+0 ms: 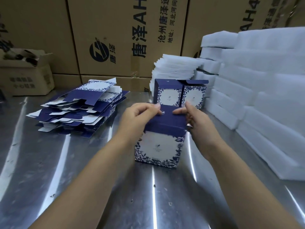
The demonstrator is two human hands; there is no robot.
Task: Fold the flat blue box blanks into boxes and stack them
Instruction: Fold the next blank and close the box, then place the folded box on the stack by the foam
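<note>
1. Risk sits with the box (160,142) upright on the table (82,179) between the hands: uneven pressing could crease its top flap or tip it.
2. The left hand (140,116) pinches the lid's far edge; the right hand (196,119) clasps the top's right side, thumb on the lid.
3. Just beyond the hands stand two folded boxes (168,95); the blanks (79,111) lie piled well to the left.

Bare forearms (92,171), left hand (140,115), right hand (197,120)
</note>
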